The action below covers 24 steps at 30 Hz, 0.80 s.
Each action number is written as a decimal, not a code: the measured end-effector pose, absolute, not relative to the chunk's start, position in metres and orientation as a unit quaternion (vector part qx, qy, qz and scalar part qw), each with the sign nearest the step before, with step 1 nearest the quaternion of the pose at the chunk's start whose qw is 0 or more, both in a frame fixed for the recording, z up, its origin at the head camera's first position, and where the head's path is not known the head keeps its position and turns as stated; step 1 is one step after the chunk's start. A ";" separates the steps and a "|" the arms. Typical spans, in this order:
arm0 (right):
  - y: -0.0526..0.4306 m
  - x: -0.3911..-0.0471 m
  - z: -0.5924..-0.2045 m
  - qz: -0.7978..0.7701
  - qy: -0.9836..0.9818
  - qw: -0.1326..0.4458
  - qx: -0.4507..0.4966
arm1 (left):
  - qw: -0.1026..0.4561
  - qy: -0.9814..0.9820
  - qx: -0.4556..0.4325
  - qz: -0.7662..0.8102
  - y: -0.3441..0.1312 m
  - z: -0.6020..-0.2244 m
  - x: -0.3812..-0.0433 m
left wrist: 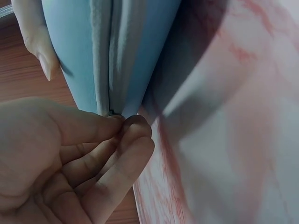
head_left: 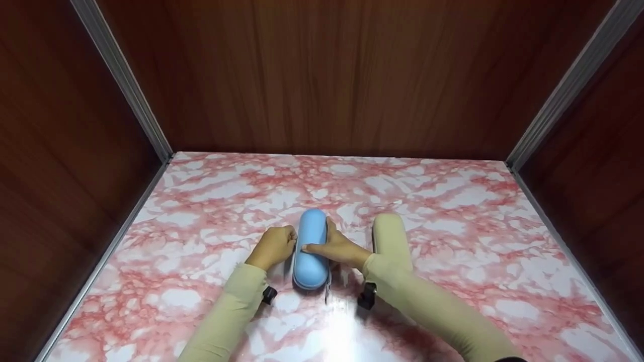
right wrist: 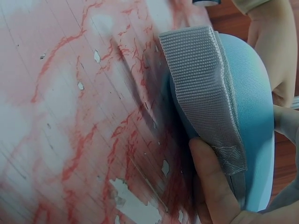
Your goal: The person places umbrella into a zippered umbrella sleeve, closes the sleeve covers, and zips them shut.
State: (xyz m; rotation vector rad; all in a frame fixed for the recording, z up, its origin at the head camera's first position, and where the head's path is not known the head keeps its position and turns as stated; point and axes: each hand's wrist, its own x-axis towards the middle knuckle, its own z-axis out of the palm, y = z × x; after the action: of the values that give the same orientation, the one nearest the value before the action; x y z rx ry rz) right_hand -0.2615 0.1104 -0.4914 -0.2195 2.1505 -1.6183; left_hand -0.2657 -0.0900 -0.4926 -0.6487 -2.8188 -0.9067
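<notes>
A light blue zippered case (head_left: pixel 312 226), long with rounded ends, stands on the table in the middle of the head view. My right hand (head_left: pixel 344 249) grips it from the right, thumb over the top. In the right wrist view a finger (right wrist: pixel 212 179) lies against its side beside a grey woven strap (right wrist: pixel 196 70). My left hand (head_left: pixel 274 246) is at the case's left side. Seen from the left wrist, its thumb and index finger pinch at the end of the grey zipper seam (left wrist: pixel 110 60); the fingertips mostly hide the zipper pull.
A beige case (head_left: pixel 392 236) of similar shape lies to the right, partly behind my right forearm. The table (head_left: pixel 201 201) has a red and white marbled top, scuffed in places. Dark wood panels (head_left: pixel 322 75) enclose it at the back and both sides.
</notes>
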 end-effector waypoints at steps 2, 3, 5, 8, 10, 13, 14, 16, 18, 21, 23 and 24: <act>0.111 -0.262 -0.491 -0.583 0.778 0.220 -0.081 | 0.048 -0.930 -0.213 -0.297 -0.091 -0.493 -0.264; 0.111 -0.262 -0.492 -0.583 0.778 0.220 -0.081 | 0.045 -0.930 -0.213 -0.297 -0.091 -0.493 -0.264; 0.111 -0.262 -0.492 -0.581 0.780 0.218 -0.079 | 0.042 -0.931 -0.212 -0.295 -0.091 -0.493 -0.263; 0.110 -0.262 -0.493 -0.583 0.780 0.215 -0.075 | 0.044 -0.930 -0.214 -0.295 -0.091 -0.494 -0.263; 0.110 -0.263 -0.494 -0.581 0.781 0.214 -0.073 | 0.043 -0.930 -0.213 -0.296 -0.091 -0.494 -0.262; 0.110 -0.263 -0.494 -0.578 0.784 0.214 -0.072 | 0.043 -0.929 -0.212 -0.301 -0.091 -0.494 -0.261; 0.110 -0.263 -0.494 -0.575 0.787 0.212 -0.072 | 0.042 -0.929 -0.211 -0.302 -0.090 -0.494 -0.260; 0.109 -0.263 -0.494 -0.570 0.791 0.209 -0.073 | 0.045 -0.929 -0.214 -0.299 -0.090 -0.493 -0.259; 0.109 -0.262 -0.493 -0.569 0.792 0.210 -0.074 | 0.044 -0.929 -0.216 -0.296 -0.090 -0.493 -0.258; 0.110 -0.262 -0.492 -0.572 0.787 0.219 -0.073 | 0.038 -0.930 -0.219 -0.293 -0.091 -0.492 -0.256; 0.111 -0.262 -0.492 -0.575 0.783 0.227 -0.074 | 0.033 -0.930 -0.219 -0.294 -0.091 -0.491 -0.255; 0.111 -0.261 -0.491 -0.576 0.781 0.230 -0.074 | 0.033 -0.929 -0.221 -0.294 -0.091 -0.490 -0.254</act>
State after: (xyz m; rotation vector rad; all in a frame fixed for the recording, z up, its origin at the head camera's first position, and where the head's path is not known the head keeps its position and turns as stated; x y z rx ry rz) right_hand -0.2613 0.1114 -0.4913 -0.2028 2.1490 -1.5836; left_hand -0.2542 -0.0909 -0.4903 -0.6795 -2.8604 -0.9053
